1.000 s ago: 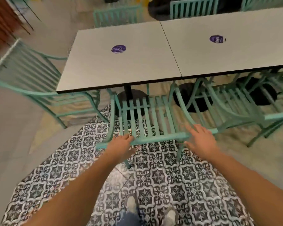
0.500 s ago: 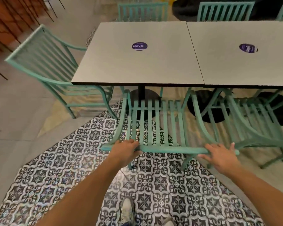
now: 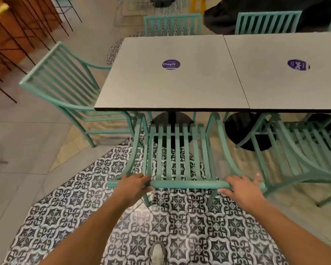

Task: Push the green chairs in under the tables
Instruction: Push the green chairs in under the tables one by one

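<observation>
A green slatted chair [image 3: 177, 159] stands in front of me, its seat partly under the left grey table [image 3: 172, 85]. My left hand [image 3: 131, 186] grips the left end of the chair's top rail, fingers curled over it. My right hand [image 3: 241, 188] holds the rail's right end, fingers over the top and thumb underneath. A second green chair [image 3: 302, 155] stands to the right, partly under the right table [image 3: 287, 79]. A third green chair [image 3: 65, 88] sits at the left table's end, angled away from it.
Two more green chairs [image 3: 172, 24] [image 3: 268, 22] stand tucked at the far side of the tables. Black round table bases [image 3: 172, 129] sit under the tops. Dark wire-legged furniture [image 3: 17, 35] fills the far left. Patterned floor tiles [image 3: 180, 236] lie under my shoe [image 3: 158, 253].
The chair has slid forward toward the table and now faces it squarely. My right hand moved from resting flat on the rail to holding its right end.
</observation>
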A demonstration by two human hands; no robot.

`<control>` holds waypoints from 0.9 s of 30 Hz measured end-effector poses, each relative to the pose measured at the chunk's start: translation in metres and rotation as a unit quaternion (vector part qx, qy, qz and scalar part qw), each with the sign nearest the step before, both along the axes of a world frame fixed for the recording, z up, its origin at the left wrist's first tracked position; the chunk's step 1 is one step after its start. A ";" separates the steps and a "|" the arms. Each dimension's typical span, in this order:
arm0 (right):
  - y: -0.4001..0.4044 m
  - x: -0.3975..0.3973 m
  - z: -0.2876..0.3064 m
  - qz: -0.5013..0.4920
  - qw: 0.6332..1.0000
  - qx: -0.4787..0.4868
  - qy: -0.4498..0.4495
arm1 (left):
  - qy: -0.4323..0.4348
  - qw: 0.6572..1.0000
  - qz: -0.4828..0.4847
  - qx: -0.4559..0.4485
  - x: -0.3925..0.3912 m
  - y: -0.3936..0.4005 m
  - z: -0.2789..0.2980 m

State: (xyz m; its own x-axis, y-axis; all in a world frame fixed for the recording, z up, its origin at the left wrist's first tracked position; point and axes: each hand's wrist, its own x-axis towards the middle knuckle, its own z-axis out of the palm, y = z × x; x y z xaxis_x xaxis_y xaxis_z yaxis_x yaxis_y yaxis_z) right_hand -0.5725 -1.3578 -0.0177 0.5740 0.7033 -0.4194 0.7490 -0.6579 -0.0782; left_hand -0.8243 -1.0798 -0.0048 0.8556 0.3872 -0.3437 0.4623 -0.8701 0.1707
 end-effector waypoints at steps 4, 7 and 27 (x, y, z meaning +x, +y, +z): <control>0.006 0.000 -0.002 -0.007 1.000 0.002 0.000 | -0.016 1.000 -0.006 0.002 0.000 0.005 0.000; 0.005 0.000 -0.003 -0.013 1.000 0.016 0.000 | -0.028 0.997 0.014 -0.076 -0.001 0.010 0.000; 0.013 0.025 -0.026 -0.716 0.396 0.412 0.402 | -0.291 0.386 0.661 -0.575 -0.022 0.019 0.004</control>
